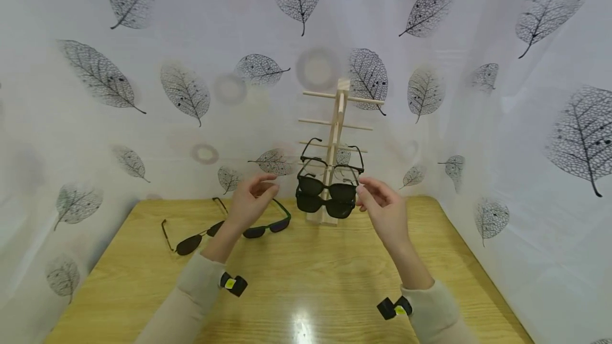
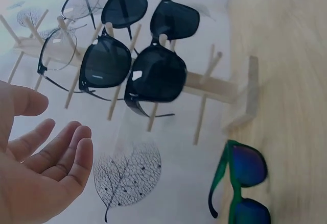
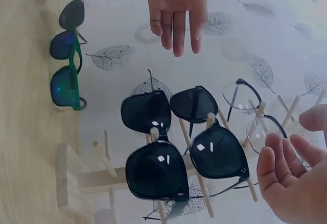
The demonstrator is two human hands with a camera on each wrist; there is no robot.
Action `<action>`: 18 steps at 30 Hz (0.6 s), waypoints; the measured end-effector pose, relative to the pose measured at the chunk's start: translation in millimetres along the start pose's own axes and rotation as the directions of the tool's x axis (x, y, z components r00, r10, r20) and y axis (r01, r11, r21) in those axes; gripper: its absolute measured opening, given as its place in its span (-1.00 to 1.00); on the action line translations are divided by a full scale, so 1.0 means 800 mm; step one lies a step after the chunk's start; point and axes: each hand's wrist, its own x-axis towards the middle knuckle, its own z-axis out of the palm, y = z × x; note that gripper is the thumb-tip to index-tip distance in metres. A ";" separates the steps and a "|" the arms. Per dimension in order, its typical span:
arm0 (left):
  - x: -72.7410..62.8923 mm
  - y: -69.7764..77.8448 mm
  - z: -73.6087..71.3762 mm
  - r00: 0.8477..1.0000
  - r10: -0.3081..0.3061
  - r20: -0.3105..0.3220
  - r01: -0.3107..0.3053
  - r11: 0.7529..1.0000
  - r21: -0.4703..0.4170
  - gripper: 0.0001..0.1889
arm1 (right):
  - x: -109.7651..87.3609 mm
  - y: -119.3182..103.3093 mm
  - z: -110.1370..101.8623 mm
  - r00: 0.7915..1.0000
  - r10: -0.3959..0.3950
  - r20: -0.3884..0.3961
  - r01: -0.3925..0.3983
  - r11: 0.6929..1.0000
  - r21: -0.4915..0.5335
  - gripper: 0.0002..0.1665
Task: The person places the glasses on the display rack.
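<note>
Flanking one rack [image 1: 339, 113], two hands [image 1: 248, 204] [image 1: 387, 216], three hanging eyeglasses [image 1: 342, 192], two tabletop sunglasses [image 1: 188, 245] [image 1: 279, 225].

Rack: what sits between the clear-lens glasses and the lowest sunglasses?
One middle pair of dark sunglasses sits between the clear-lens glasses and the lowest sunglasses; the left wrist view shows it.

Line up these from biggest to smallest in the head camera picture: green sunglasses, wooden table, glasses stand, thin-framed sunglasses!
1. Wooden table, largest
2. Glasses stand
3. Green sunglasses and thin-framed sunglasses, smallest: both are partly hidden, so I can't rank one above the other.
</note>
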 end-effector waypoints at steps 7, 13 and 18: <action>-0.020 -0.024 -0.013 0.999 -0.045 -0.011 0.045 0.999 0.015 -0.65 | -0.020 0.011 0.020 0.995 -0.020 0.095 0.021 1.000 -0.012 -0.70; -0.035 -0.043 -0.023 0.995 -0.095 -0.025 0.096 0.995 0.025 -0.64 | -0.034 0.026 0.049 0.979 -0.004 0.202 0.008 1.000 -0.017 -0.70; -0.051 -0.056 -0.031 0.985 -0.162 -0.055 0.164 0.986 0.041 -0.63 | -0.043 0.041 0.072 0.960 0.050 0.276 -0.043 0.999 -0.029 -0.66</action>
